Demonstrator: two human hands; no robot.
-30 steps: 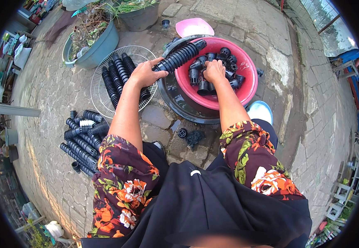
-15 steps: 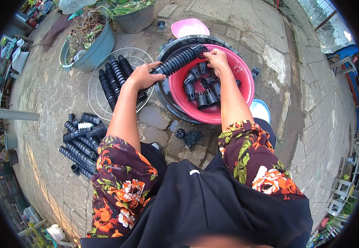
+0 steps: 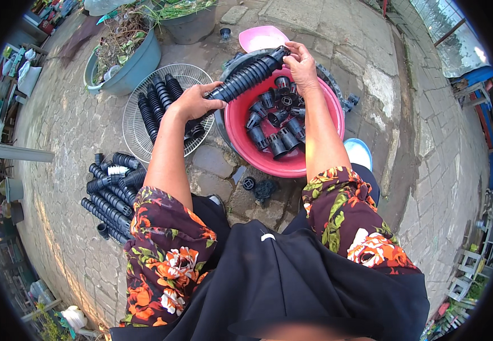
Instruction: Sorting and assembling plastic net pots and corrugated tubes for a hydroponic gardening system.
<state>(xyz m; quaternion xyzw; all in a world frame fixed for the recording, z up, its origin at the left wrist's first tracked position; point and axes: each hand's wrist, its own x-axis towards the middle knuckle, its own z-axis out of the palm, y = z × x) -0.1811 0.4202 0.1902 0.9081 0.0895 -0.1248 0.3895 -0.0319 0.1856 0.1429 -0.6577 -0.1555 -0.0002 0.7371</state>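
Note:
A long stack of nested black net pots [image 3: 243,80] slants up to the right above a red basin. My left hand [image 3: 195,102] is closed around its lower left end. At the upper right end, the fingers of my right hand [image 3: 303,65] grip the last pot. Several loose black net pots [image 3: 279,146] lie jumbled inside the red basin [image 3: 241,149], some tipped on their sides and some showing slotted bases. Left of it, a white wire basket [image 3: 134,138] holds several more stacks of net pots [image 3: 147,117], partly hidden behind my left hand.
A pile of stacked black pots [image 3: 110,202] lies on the paving at left. Near my feet are a single net pot [image 3: 249,183] and a dark scrubbing mesh [image 3: 266,191]. A pink basin [image 3: 262,38], a light blue dish [image 3: 359,154] and a planter [image 3: 124,62] stand around.
My right hand and the stack's far end have risen and moved slightly right. The red basin has shifted a little down and left, and the loose pots in it lie differently.

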